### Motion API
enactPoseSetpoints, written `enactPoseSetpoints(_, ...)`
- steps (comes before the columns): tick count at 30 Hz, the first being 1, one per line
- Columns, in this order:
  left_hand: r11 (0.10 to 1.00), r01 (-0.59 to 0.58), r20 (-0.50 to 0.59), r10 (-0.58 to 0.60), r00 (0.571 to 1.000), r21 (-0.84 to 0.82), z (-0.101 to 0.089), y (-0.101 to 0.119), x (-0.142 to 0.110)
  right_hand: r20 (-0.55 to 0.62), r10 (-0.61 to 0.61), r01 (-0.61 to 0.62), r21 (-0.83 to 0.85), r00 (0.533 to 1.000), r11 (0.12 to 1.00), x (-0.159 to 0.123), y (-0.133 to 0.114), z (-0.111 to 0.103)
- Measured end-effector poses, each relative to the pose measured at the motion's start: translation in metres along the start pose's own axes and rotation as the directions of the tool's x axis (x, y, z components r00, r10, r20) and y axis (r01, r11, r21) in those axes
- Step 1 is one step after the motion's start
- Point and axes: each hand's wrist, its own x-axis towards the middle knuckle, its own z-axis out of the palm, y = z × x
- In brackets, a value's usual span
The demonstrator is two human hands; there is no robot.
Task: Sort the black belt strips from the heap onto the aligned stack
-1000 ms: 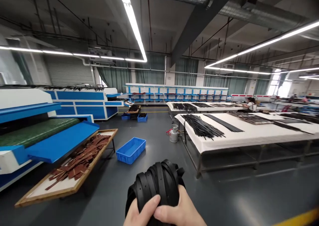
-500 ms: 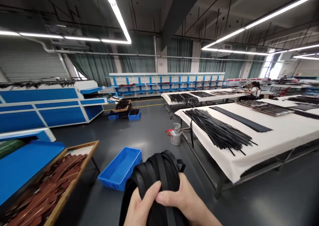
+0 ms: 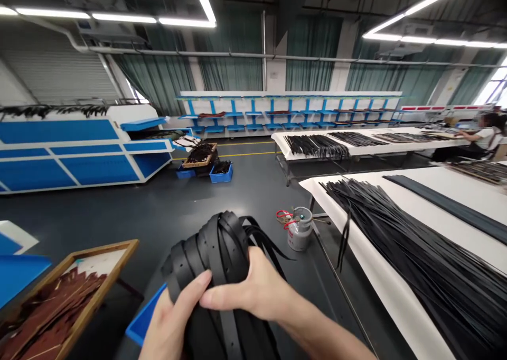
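Note:
A thick bundle of black leather belt straps [image 3: 216, 249], some punched with small holes, is folded over in front of me. My left hand [image 3: 174, 307] grips its left side, thumb lying on top. From the right, my right hand [image 3: 253, 291] clasps the same bundle, its thumb almost touching the left one. Both hands' other fingers are hidden behind or under the straps. Thin strap ends [image 3: 269, 238] dangle out on the right side of the bundle.
A gas cylinder [image 3: 300, 233] with a red hose stands by a white-covered table [image 3: 336, 206] bearing black straps [image 3: 400, 233]. A blue bin [image 3: 148, 312] lies below left, near a wooden tray [image 3: 122, 259] of brown pieces. A person [image 3: 485, 138] sits at far right.
My view has moved forward and tilted down; the table and cylinder look closer. Both hands still grip the bundle, now further left and higher in view, covering more of the blue bin.

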Motion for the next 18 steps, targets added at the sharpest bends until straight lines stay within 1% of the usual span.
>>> enactPoseSetpoints(2, 0.999, 0.013, 0.073, -0.01, 0.997, -0.044, 0.042, 0.011, 0.072, -0.027, -0.015, 0.014, -0.044, 1.0, 0.999, 0.059, 0.001, -0.056)
enactPoseSetpoints(4, 0.998, 0.003, 0.17, 0.009, 0.985, -0.069, 0.087, 0.024, 0.149, -0.068, -0.039, 0.034, -0.075, 0.997, 0.997, 0.119, -0.003, -0.113)
enactPoseSetpoints(7, 0.997, 0.011, 0.332, 0.014, 0.943, -0.074, 0.157, 0.046, 0.263, -0.166, -0.052, 0.035, -0.102, 0.985, 0.994, 0.206, -0.018, -0.195)
enactPoseSetpoints(9, 0.998, 0.028, 0.428, -0.003, 0.904, -0.052, 0.204, 0.06, 0.335, -0.262, -0.04, 0.011, -0.111, 0.964, 0.994, 0.258, -0.031, -0.249)
enactPoseSetpoints(10, 0.999, 0.037, 0.483, -0.017, 0.875, -0.033, 0.227, 0.065, 0.37, -0.311, -0.041, 0.005, -0.116, 0.949, 0.993, 0.282, -0.037, -0.276)
enactPoseSetpoints(12, 0.999, 0.042, 0.59, -0.043, 0.806, 0.016, 0.275, 0.073, 0.438, -0.392, -0.072, 0.021, -0.133, 0.917, 0.991, 0.326, -0.046, -0.332)
enactPoseSetpoints(14, 0.998, 0.025, 0.672, -0.059, 0.738, 0.059, 0.324, 0.079, 0.503, -0.446, -0.143, 0.073, -0.17, 0.884, 0.983, 0.368, -0.053, -0.389)
enactPoseSetpoints(15, 0.997, 0.012, 0.695, -0.058, 0.716, 0.071, 0.349, 0.082, 0.534, -0.464, -0.177, 0.099, -0.187, 0.868, 0.977, 0.389, -0.056, -0.418)
enactPoseSetpoints(18, 0.997, -0.019, 0.716, -0.037, 0.697, 0.069, 0.427, 0.091, 0.622, -0.502, -0.239, 0.154, -0.205, 0.831, 0.967, 0.453, -0.07, -0.505)
